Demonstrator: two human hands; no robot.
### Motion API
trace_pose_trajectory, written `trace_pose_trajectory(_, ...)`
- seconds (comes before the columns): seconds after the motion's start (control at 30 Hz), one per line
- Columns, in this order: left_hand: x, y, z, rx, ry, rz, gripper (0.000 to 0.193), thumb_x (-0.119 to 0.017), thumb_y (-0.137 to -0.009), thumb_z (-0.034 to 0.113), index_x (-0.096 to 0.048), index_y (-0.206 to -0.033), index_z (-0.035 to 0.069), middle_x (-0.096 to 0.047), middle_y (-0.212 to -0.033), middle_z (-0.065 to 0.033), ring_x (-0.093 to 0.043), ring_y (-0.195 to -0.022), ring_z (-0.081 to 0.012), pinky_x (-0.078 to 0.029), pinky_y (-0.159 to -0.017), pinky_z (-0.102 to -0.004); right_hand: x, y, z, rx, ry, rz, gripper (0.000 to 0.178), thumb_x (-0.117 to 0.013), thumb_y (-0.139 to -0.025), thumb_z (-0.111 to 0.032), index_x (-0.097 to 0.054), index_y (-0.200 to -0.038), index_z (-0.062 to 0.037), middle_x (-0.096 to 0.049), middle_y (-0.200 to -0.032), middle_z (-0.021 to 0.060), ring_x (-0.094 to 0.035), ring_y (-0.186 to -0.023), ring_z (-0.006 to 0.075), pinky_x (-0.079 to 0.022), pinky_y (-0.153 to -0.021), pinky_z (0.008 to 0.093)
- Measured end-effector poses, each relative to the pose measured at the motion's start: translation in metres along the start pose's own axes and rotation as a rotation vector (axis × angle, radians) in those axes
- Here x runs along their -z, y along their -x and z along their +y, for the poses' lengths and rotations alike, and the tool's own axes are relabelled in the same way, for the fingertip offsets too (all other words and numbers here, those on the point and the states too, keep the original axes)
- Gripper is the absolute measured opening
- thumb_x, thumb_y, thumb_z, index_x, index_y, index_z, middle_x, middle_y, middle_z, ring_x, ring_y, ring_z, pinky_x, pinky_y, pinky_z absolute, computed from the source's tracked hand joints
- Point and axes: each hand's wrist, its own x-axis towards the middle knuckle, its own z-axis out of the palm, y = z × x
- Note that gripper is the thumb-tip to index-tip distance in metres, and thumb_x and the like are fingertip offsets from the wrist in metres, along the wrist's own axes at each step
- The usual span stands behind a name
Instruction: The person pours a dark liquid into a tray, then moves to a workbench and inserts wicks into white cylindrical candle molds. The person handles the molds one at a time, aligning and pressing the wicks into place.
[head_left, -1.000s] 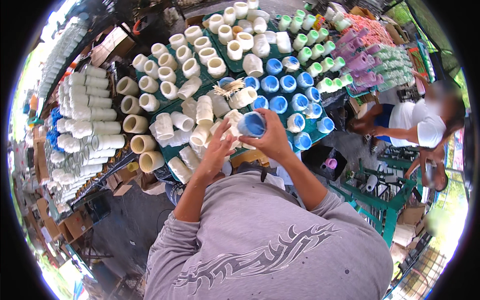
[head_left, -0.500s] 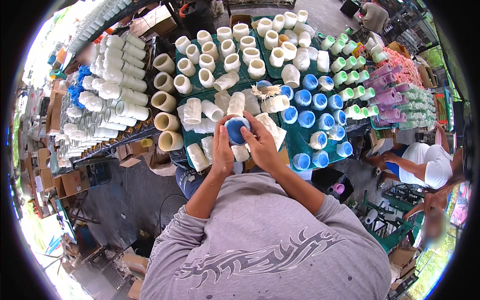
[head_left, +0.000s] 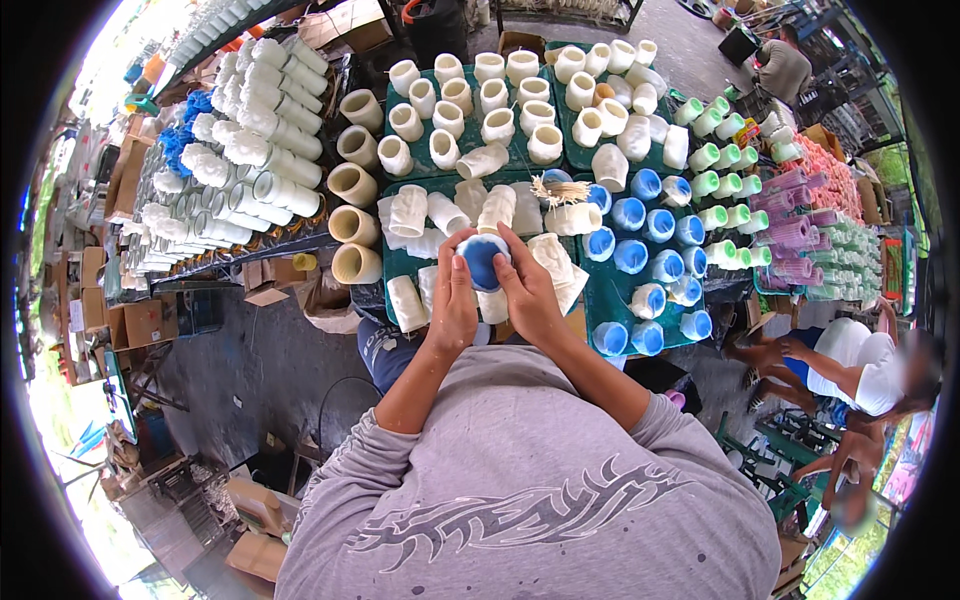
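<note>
Both hands hold a round blue-topped candle [head_left: 482, 262] with a whitish rim, its blue end facing up. My left hand [head_left: 453, 305] wraps its left side. My right hand [head_left: 527, 290] grips the right side, the thumb lying by the edge of the blue face. Just beyond the fingers lie cream, carved-looking wax cylinders [head_left: 497, 208] on a green tray [head_left: 395, 190]. To the right, several blue-topped candles [head_left: 630, 255] stand on another green tray [head_left: 583, 300]. A bundle of thin pale sticks [head_left: 556, 190] rests among the cream pieces.
Hollow cream wax cups [head_left: 498, 125] fill the far trays. Wide yellowish cups [head_left: 355, 265] line the left edge. Further left are stacked white cylinders [head_left: 285, 190]; at right, green-topped pieces [head_left: 715, 215] and purple ones [head_left: 795, 240]. People [head_left: 850, 355] are at the far right.
The view has shifted slightly, so the trays appear a little further right and lower. Both hands keep their hold on the blue-topped candle, with the right thumb slightly shifted at its edge.
</note>
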Motion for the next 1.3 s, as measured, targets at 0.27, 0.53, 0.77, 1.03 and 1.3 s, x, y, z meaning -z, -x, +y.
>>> trace_pose_trajectory(0.27, 0.0, -0.008, -0.017, 0.021, 0.154, 0.163, 0.061, -0.029, -0.118, 0.046, -0.055, -0.144, -0.003, -0.057, -0.149, -0.0171, -0.058, -0.131, -0.0221, -0.045, -0.112, -0.0331, -0.005, -0.005, 0.014, 0.035, -0.037, 0.095, 0.04, -0.054, -0.114, -0.018, -0.06, -0.146, 0.0048, -0.073, -0.131, 0.0194, -0.069, -0.112, 0.0194, -0.053, -0.096, 0.0299)
trace_pose_trajectory(0.53, 0.0, -0.011, 0.001, 0.103, 0.086, 0.01, 0.052, -0.039, -0.117, 0.046, -0.054, -0.142, 0.003, -0.059, -0.133, -0.0091, -0.057, -0.12, -0.0158, -0.045, -0.107, -0.0309, 0.012, -0.01, 0.001, 0.169, 0.104, 0.096, 0.033, -0.06, -0.11, -0.014, -0.068, -0.138, 0.0021, -0.071, -0.134, 0.0209, -0.069, -0.121, 0.024, -0.053, -0.102, 0.032)
trace_pose_trajectory(0.77, -0.008, -0.007, -0.006, 0.019, 0.282, 0.112, 0.051, -0.038, -0.117, 0.044, -0.054, -0.143, 0.003, -0.058, -0.133, -0.01, -0.058, -0.12, -0.0171, -0.045, -0.108, -0.0314, 0.006, -0.01, -0.008, 0.149, 0.02, 0.152, 0.026, -0.062, -0.109, -0.012, -0.073, -0.128, 0.0023, -0.073, -0.132, 0.0184, -0.07, -0.118, 0.022, -0.053, -0.102, 0.0306)
trace_pose_trajectory(1.03, -0.004, -0.009, 0.005, 0.006, 0.433, 0.178, 0.046, -0.036, -0.115, 0.037, -0.057, -0.136, 0.001, -0.061, -0.132, -0.0135, -0.059, -0.124, -0.0213, -0.046, -0.11, -0.0353, -0.009, -0.002, -0.011, 0.171, -0.024, 0.151, 0.025, -0.062, -0.11, -0.012, -0.074, -0.127, 0.0013, -0.076, -0.126, 0.0128, -0.068, -0.109, 0.0119, -0.054, -0.096, 0.0259)
trace_pose_trajectory(1.3, 0.011, -0.006, -0.004, 0.251, 0.818, 0.372, 0.036, -0.05, -0.112, 0.041, -0.064, -0.109, 0.008, -0.066, -0.133, -0.0142, -0.064, -0.121, -0.0272, -0.052, -0.107, -0.0421, -0.026, 0.001, -0.007, 0.096, -0.237, 0.133, 0.027, -0.059, -0.112, -0.014, -0.073, -0.128, 0.0034, -0.075, -0.128, 0.0103, -0.066, -0.105, 0.0098, -0.054, -0.092, 0.0241)
